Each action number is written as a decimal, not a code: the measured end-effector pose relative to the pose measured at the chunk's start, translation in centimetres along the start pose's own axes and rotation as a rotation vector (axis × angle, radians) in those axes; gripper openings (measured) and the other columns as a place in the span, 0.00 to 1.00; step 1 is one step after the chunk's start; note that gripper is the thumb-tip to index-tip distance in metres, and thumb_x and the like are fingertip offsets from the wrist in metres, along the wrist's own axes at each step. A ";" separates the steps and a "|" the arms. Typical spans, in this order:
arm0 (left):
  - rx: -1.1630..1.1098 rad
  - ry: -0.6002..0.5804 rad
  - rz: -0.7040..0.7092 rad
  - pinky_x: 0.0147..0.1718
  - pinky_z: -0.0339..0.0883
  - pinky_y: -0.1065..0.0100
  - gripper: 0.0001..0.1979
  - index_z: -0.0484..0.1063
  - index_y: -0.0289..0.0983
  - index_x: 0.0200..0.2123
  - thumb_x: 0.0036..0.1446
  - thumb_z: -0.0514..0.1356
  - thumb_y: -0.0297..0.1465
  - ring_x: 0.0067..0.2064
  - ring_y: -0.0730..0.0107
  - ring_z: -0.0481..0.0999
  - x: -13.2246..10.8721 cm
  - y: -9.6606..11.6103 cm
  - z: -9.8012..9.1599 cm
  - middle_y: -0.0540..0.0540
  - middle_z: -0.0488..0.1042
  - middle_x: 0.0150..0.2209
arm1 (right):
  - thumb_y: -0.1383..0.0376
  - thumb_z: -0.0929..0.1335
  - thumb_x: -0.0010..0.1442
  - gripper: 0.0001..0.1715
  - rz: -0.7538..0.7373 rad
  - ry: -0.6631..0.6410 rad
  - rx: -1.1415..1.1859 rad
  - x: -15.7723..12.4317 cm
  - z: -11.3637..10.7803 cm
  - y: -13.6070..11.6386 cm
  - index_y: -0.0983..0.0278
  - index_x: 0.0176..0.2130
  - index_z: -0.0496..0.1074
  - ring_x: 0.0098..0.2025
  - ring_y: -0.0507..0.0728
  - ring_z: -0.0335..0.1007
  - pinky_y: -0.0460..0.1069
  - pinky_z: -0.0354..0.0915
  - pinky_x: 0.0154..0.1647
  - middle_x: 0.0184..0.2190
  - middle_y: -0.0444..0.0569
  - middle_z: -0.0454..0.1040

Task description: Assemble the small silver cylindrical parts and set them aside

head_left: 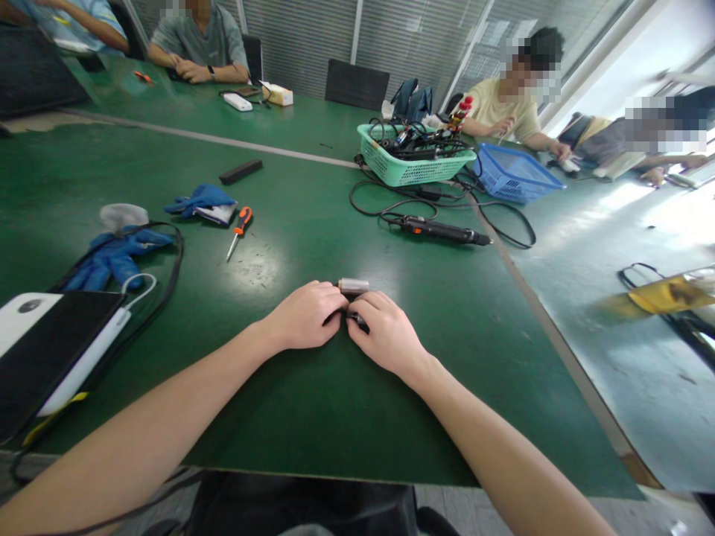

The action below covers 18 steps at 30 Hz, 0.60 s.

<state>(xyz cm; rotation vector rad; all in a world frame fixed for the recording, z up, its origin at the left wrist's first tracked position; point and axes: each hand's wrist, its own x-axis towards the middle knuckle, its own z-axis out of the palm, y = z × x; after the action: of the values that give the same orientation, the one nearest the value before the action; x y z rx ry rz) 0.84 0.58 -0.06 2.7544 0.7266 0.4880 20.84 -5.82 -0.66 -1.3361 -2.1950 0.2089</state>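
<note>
My left hand (313,314) and my right hand (386,327) meet low over the green table (329,402), with their fingertips touching or nearly so. A small dark part (357,318) shows between my right thumb and fingers, which are closed on it. My left fingers are curled, and a dark edge shows beneath them; what they hold is hidden. Just beyond the fingertips is a short silver metal cylinder (354,285) with a brass-coloured left end. I cannot tell whether it is held or lies on the table.
An orange-handled screwdriver (240,229), blue gloves (201,201) and a dark bar (241,172) lie ahead left. A phone (50,357) sits left. A corded electric screwdriver (441,230) lies ahead right, before a green basket (413,173) of tools and a blue basket (517,179). Several people sit around.
</note>
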 end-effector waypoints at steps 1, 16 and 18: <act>0.003 0.001 0.000 0.43 0.66 0.60 0.07 0.74 0.37 0.39 0.62 0.55 0.27 0.42 0.61 0.75 0.0 0.0 0.0 0.44 0.76 0.38 | 0.68 0.67 0.66 0.06 0.000 0.000 0.002 0.0 0.0 0.0 0.61 0.40 0.75 0.46 0.61 0.73 0.58 0.71 0.51 0.41 0.52 0.77; 0.027 0.014 -0.013 0.41 0.66 0.60 0.06 0.72 0.37 0.36 0.60 0.55 0.26 0.41 0.61 0.74 0.0 0.0 0.1 0.44 0.76 0.37 | 0.69 0.67 0.66 0.06 -0.012 0.000 0.000 0.1 0.4 0.0 0.61 0.40 0.75 0.46 0.61 0.73 0.57 0.71 0.51 0.41 0.51 0.77; 0.024 0.019 -0.015 0.41 0.66 0.61 0.06 0.72 0.37 0.36 0.60 0.55 0.26 0.41 0.61 0.74 0.0 -0.1 0.1 0.44 0.76 0.36 | 0.69 0.67 0.66 0.06 -0.015 -0.001 0.001 0.1 0.4 0.0 0.60 0.40 0.75 0.46 0.61 0.73 0.57 0.71 0.51 0.41 0.51 0.77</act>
<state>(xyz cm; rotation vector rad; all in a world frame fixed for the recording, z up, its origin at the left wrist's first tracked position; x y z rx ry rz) 0.83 0.62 -0.21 2.7679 0.7626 0.5063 20.57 -5.68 -0.90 -1.3188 -2.2046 0.2052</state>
